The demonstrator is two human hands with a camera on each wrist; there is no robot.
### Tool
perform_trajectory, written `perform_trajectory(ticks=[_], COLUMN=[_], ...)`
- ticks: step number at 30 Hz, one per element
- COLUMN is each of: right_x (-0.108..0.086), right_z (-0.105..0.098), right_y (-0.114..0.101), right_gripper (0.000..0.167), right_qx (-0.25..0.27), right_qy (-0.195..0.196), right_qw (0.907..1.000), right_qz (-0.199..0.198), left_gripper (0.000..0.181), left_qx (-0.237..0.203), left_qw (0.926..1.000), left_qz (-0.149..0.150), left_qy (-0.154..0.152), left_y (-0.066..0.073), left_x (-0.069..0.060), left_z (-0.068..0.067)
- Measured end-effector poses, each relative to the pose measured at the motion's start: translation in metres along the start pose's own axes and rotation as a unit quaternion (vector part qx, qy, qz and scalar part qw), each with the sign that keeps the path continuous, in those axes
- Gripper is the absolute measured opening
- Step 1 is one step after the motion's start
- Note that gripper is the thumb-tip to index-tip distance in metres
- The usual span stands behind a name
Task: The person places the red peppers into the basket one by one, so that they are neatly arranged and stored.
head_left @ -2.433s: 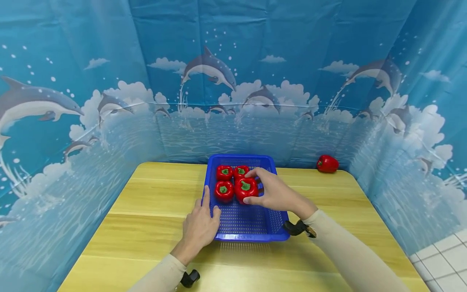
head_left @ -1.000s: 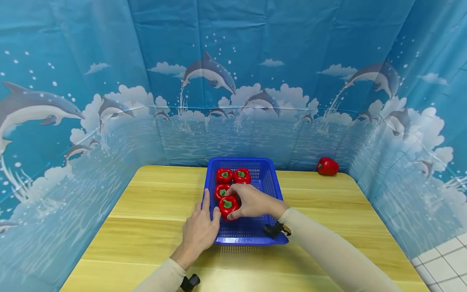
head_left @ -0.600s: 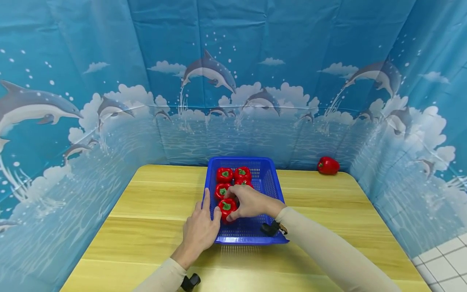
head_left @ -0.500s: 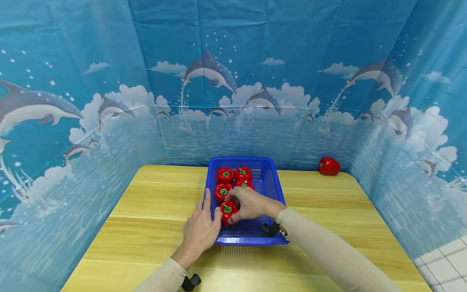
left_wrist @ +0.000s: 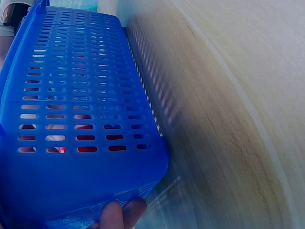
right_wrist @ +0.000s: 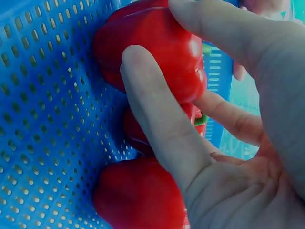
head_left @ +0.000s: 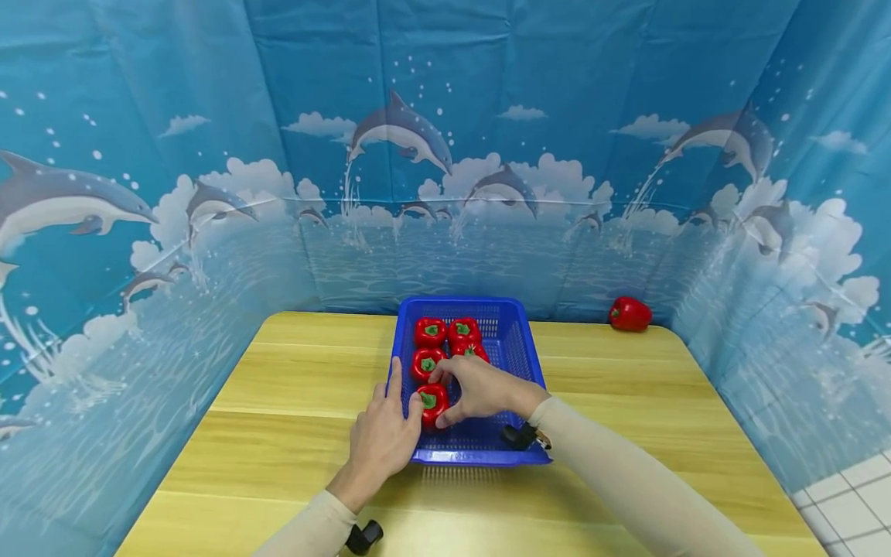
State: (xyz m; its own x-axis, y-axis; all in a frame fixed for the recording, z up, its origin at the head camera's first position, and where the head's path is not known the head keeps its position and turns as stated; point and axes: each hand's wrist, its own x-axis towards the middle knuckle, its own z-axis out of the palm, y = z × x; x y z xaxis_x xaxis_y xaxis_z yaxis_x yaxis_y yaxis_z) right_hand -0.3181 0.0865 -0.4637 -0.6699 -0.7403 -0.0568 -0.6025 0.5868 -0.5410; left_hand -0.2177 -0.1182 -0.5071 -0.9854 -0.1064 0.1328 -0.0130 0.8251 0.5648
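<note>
A blue slatted basket (head_left: 511, 433) stands on the table, with several red bell peppers in its left and middle part. My left hand (head_left: 383, 441) holds the basket's left rim, thumb on the inner side, fingers outside. Two of its fingertips (left_wrist: 112, 215) show against the basket in the left wrist view. Inside the basket, my right hand (head_left: 483, 389) has thumb and fingers curled round the front-left bell pepper (head_left: 430, 406). In the right wrist view, its thumb touches that bell pepper (right_wrist: 152, 43) and one finger crosses its side. The right hand partly covers the middle-right bell pepper (head_left: 471, 352).
Another red bell pepper (head_left: 629, 314) lies on its side at the table's back right corner. The yellow wooden table (head_left: 278, 402) is bounded by a blue dolphin-print curtain (head_left: 445, 255) at the back and sides.
My right hand has brought a bell pepper from the middle-right of the basket to its front-left. That pepper has lately shifted slightly left, while another has come into view behind. The left hand stays put.
</note>
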Motion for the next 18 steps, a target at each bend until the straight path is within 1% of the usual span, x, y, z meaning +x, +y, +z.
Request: perform_trajectory(ticks=[3, 5, 7, 14, 18], right_x=[0.0001, 0.0002, -0.0002, -0.0044, -0.0092], right_z=[-0.0005, -0.0006, -0.0008, -0.0034, -0.0076], right_y=[0.0009, 0.0019, 0.0029, 0.0084, 0.0091], right_gripper=[0.063, 0.063, 0.063, 0.058, 0.056], right_qx=[0.016, 0.032, 0.045, 0.059, 0.11], right_qy=[0.0, -0.003, -0.006, -0.005, -0.012], right_qw=[0.9997, 0.9992, 0.9987, 0.9983, 0.9937], right_qz=[-0.019, -0.025, -0.023, -0.004, 0.012], left_gripper=[0.08, 0.08, 0.081, 0.08, 0.081], left_qx=[0.0, -0.001, -0.003, -0.004, -0.001], left_qw=[1.0, 1.0, 1.0, 1.0, 1.0], left_qz=[0.001, 0.0, 0.0, 0.0, 0.0], left_qy=[0.002, 0.002, 0.0, -0.001, 0.001], left_y=[-0.0001, 0.0, 0.0001, 0.0009, 0.0007], left_x=[-0.0004, -0.0006, -0.0006, -0.0008, -0.0005], left_z=[-0.0003, -0.0005, -0.0002, -0.0004, -0.0011])
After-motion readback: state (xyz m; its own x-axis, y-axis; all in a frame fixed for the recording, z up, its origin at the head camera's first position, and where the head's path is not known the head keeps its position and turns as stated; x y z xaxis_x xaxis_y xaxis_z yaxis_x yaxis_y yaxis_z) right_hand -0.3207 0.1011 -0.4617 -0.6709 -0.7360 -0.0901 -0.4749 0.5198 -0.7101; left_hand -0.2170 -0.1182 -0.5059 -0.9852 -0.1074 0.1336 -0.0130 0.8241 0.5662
